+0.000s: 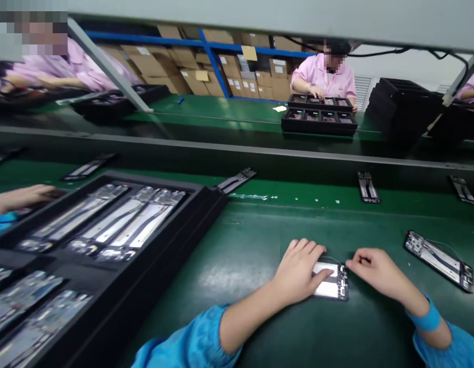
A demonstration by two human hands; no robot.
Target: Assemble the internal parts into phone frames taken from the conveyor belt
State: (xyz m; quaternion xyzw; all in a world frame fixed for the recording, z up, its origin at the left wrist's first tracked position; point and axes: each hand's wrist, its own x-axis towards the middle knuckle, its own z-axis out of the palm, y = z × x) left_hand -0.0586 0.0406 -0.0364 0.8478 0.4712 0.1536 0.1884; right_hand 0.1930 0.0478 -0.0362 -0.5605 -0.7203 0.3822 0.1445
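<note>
A phone with its back off lies crosswise on the green work surface. My left hand is over it, fingers at the far edge and thumb across its pale inner plate, gripping it in place. Its circuit-board end, at the right, is uncovered. My right hand is just beside that end, thumb and forefinger pinched together; whatever they hold is too small to make out. From near my left fingertips a thin wire curves towards the pinch. Another opened phone, with a similar loose wire, rests to the right of my right hand.
A black divided tray of opened phones fills the left. Several more phones, such as one phone, lie along the far strip beneath a long ledge. A co-worker's hand is beyond the tray. Across, a person in pink handles trays.
</note>
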